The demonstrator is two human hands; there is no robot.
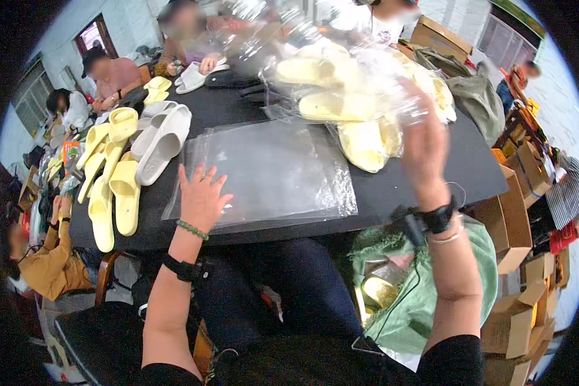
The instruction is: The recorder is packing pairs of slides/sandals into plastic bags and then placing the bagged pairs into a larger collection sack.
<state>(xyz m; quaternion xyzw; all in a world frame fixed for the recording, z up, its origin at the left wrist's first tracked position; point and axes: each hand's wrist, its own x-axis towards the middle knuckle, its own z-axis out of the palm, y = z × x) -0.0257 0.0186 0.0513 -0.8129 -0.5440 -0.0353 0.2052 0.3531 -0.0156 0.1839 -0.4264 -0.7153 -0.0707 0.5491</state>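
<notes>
My left hand (201, 198) lies with fingers spread over the left edge of a flat stack of clear plastic bags (270, 170) on the black table. My right hand (424, 145) is raised at the right, smeared by motion, beside a pile of yellow slippers in clear plastic (338, 106). Whether its fingers grip the plastic cannot be made out. One yellow slipper (361, 145) points toward me at the near end of that pile. Left of my left hand are loose yellow slippers (127, 193) and a pair of grey slippers (164, 145).
Across the table (238, 109) and to the left, several people work; one person's hands (206, 64) are near a light slipper (196, 76). A green woven sack (463, 264) with yellow slippers inside stands by my right knee. Cardboard boxes (511, 219) line the right side.
</notes>
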